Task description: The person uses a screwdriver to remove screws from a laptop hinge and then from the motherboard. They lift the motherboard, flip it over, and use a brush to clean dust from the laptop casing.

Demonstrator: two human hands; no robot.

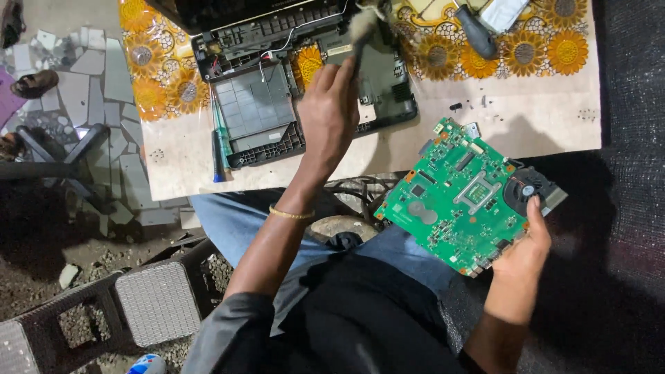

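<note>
Left hand (331, 114): grip closed on a blurred brush (361, 31) over the laptop shell (277, 90).
Right hand (528, 244): grip closed on green circuit board (460, 197), held off the bench (429, 135).
Laptop shell: opened on bench, wires and grey panel inside.
Screwdriver (219, 149): beside shell.

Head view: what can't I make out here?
- Brush in left hand: motion-blurred, bristles unclear.
- Laptop base: top cut off by frame edge, middle hidden by that hand.
- Motherboard in right hand: components too small to identify.
- Screws on table: too small to count.
</note>
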